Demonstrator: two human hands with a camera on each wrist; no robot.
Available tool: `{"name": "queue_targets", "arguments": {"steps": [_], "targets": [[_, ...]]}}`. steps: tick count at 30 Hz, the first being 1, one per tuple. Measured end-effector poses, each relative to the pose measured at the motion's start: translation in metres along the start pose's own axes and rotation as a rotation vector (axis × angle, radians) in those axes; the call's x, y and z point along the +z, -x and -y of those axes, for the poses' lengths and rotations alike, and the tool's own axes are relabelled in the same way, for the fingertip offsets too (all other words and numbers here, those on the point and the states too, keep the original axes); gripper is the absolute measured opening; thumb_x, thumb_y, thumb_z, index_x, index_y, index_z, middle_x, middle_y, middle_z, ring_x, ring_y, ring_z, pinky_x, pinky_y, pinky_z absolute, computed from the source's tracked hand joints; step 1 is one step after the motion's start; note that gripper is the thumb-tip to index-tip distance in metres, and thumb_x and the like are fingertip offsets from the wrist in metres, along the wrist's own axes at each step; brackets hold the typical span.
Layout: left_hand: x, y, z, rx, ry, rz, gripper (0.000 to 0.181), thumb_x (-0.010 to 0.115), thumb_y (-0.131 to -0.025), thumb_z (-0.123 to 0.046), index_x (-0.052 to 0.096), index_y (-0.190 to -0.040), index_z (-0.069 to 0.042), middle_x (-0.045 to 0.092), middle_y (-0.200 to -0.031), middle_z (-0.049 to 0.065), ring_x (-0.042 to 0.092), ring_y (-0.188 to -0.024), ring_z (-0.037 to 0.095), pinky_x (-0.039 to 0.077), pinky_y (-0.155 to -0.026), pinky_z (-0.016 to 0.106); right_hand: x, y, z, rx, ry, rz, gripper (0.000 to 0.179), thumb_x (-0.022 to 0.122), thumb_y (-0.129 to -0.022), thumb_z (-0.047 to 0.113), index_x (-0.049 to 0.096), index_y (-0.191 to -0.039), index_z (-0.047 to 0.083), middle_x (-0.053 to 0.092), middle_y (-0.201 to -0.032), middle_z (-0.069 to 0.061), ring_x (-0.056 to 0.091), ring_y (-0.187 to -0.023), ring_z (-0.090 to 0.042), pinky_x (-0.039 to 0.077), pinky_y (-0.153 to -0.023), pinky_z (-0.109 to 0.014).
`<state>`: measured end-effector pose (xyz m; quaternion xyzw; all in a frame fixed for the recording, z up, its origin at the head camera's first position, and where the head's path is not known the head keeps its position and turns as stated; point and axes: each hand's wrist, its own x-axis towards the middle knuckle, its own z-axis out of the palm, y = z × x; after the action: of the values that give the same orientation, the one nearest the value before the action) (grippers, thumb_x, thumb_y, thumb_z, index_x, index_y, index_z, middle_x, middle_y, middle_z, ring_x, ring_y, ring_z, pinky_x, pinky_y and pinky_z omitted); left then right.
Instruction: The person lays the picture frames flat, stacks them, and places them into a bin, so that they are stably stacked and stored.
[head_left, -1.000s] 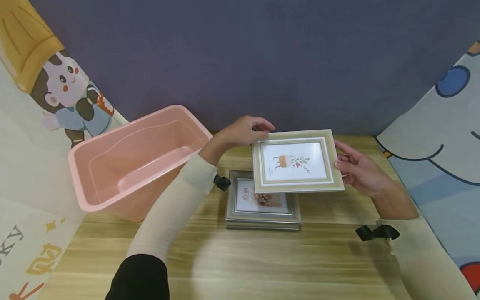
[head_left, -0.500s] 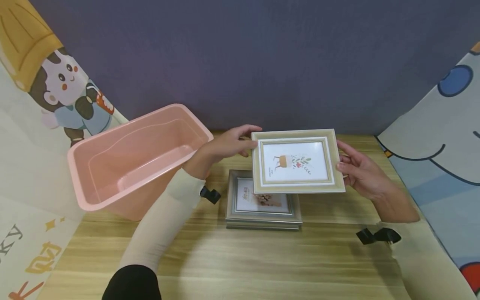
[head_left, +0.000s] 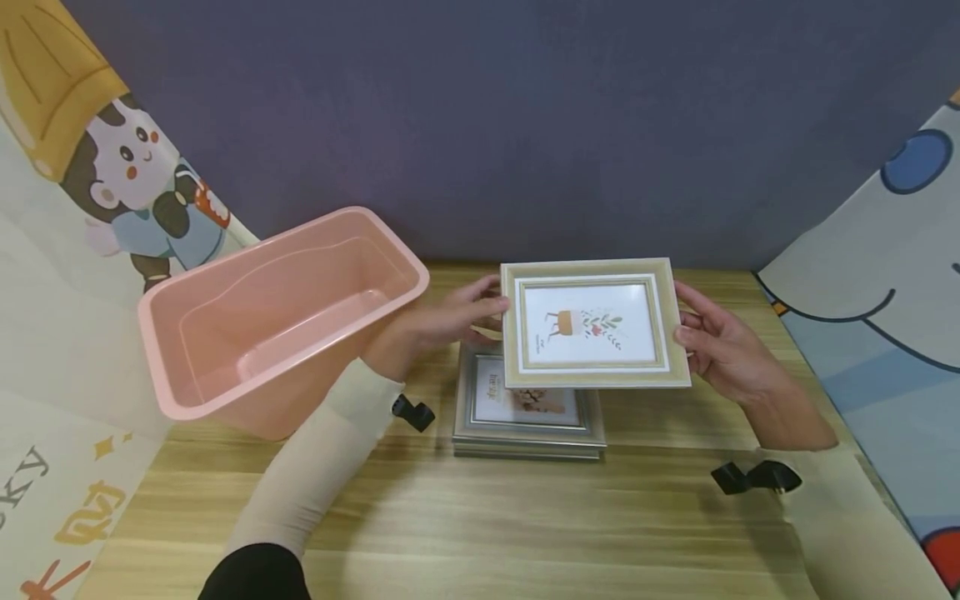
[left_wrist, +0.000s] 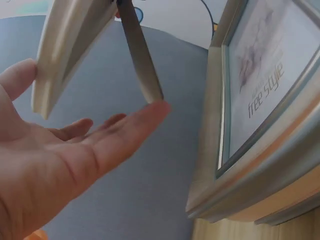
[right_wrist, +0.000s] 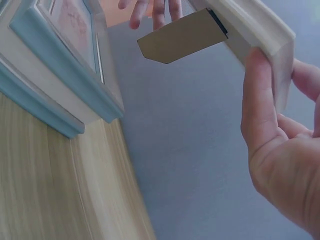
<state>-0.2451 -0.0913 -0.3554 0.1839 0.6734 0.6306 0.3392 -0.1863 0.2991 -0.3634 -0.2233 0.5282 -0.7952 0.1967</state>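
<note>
A cream picture frame (head_left: 588, 375) with a plant drawing is held up above the table, face toward the head camera. My right hand (head_left: 723, 350) grips its right edge, thumb in front and fingers behind. At the left edge is my left hand (head_left: 453, 318); its thumb touches the rim in the left wrist view. There, one straight fingertip meets the end of the frame's fold-out stand (left_wrist: 142, 65), which sticks out from the back. Below lies a stack of silver-grey picture frames (head_left: 528, 437), partly covered by the held one; the top one reads "free style".
A pink plastic bin (head_left: 281, 400) stands at the left, with its inside bare in view. The wood-grain table (head_left: 525, 525) runs up to a dark blue back wall (head_left: 525, 125). Cartoon-printed panels flank both sides.
My left hand has come down and left from the frame's top left corner to its left edge. The frame and right hand have barely moved.
</note>
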Motion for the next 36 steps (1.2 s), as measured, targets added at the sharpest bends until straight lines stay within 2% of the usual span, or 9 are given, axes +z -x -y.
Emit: {"name": "queue_targets", "arguments": {"steps": [7,10,13,16,21,25,30,33,36], "targets": [[0.002,0.002,0.006,0.035,0.181,0.061,0.071,0.043,-0.104,-0.026,0.006,-0.164,-0.016,0.035,-0.159,0.023,0.050,-0.135,0.040,0.042,-0.114,0.058,0.003,0.000,0.000,-0.013,-0.018,0.018,0.064,0.036,-0.104,-0.011,0.035,-0.159,0.022,0.070,-0.130,-0.008,0.075,-0.103,-0.023,0.064,-0.073,-0.033],[0.003,0.002,0.008,0.044,0.228,0.069,0.091,0.061,-0.100,-0.036,0.000,-0.165,-0.016,0.032,-0.160,0.025,0.043,-0.141,0.046,0.039,-0.117,0.059,0.004,0.001,0.000,-0.010,-0.019,0.014,0.064,0.037,-0.104,-0.011,0.035,-0.159,0.022,0.070,-0.130,-0.008,0.075,-0.103,-0.023,0.063,-0.073,-0.032],[0.003,0.001,0.010,0.041,0.244,0.069,0.129,0.082,-0.078,-0.056,-0.005,-0.165,-0.016,0.030,-0.161,0.025,0.040,-0.143,0.047,0.035,-0.119,0.060,0.006,0.001,0.000,-0.011,-0.017,0.007,0.064,0.037,-0.104,-0.011,0.035,-0.159,0.022,0.069,-0.131,-0.008,0.075,-0.104,-0.022,0.063,-0.074,-0.032],[0.005,0.000,0.011,0.043,0.243,0.081,0.146,0.085,-0.060,-0.069,-0.002,-0.165,-0.017,0.043,-0.151,0.021,0.050,-0.133,0.038,0.039,-0.117,0.059,0.007,0.002,0.000,-0.017,-0.027,0.002,0.064,0.036,-0.104,-0.012,0.035,-0.159,0.022,0.069,-0.132,-0.008,0.075,-0.104,-0.022,0.063,-0.074,-0.031],[0.007,-0.001,0.013,0.074,0.252,0.106,0.137,0.083,-0.062,-0.072,0.009,-0.165,-0.019,0.058,-0.126,0.004,0.058,-0.114,0.021,0.045,-0.109,0.052,0.008,0.002,0.001,-0.015,-0.053,0.001,0.064,0.035,-0.104,-0.012,0.036,-0.158,0.022,0.068,-0.133,-0.008,0.074,-0.106,-0.022,0.063,-0.076,-0.032],[0.008,-0.002,0.014,0.084,0.262,0.074,0.142,0.084,-0.060,-0.071,0.004,-0.165,-0.017,0.051,-0.139,0.010,0.054,-0.119,0.021,0.042,-0.112,0.054,0.008,0.002,0.000,-0.009,-0.056,-0.004,0.064,0.035,-0.104,-0.012,0.036,-0.158,0.022,0.068,-0.132,-0.008,0.074,-0.106,-0.023,0.063,-0.076,-0.032],[0.009,-0.003,0.014,0.141,0.255,0.012,0.136,0.086,-0.061,-0.066,0.013,-0.162,-0.013,0.040,-0.150,0.017,0.054,-0.118,0.021,0.049,-0.105,0.047,0.007,0.002,0.000,-0.019,-0.049,0.000,0.063,0.035,-0.105,-0.010,0.034,-0.159,0.022,0.069,-0.130,-0.008,0.075,-0.104,-0.021,0.063,-0.076,-0.030],[0.010,-0.004,0.013,0.182,0.254,-0.040,0.109,0.084,-0.080,-0.049,0.020,-0.161,-0.014,0.039,-0.148,0.017,0.056,-0.115,0.020,0.053,-0.098,0.038,0.006,0.002,0.000,-0.022,-0.047,0.006,0.063,0.036,-0.105,-0.009,0.032,-0.160,0.021,0.069,-0.129,-0.008,0.074,-0.105,-0.021,0.063,-0.075,-0.030],[0.011,-0.004,0.013,0.200,0.239,-0.106,0.079,0.067,-0.098,-0.023,0.019,-0.161,-0.015,0.035,-0.152,0.018,0.053,-0.121,0.022,0.052,-0.100,0.034,0.006,0.002,-0.001,-0.019,-0.047,0.000,0.063,0.036,-0.105,-0.010,0.032,-0.160,0.021,0.069,-0.130,-0.008,0.074,-0.105,-0.021,0.063,-0.074,-0.030]]}}
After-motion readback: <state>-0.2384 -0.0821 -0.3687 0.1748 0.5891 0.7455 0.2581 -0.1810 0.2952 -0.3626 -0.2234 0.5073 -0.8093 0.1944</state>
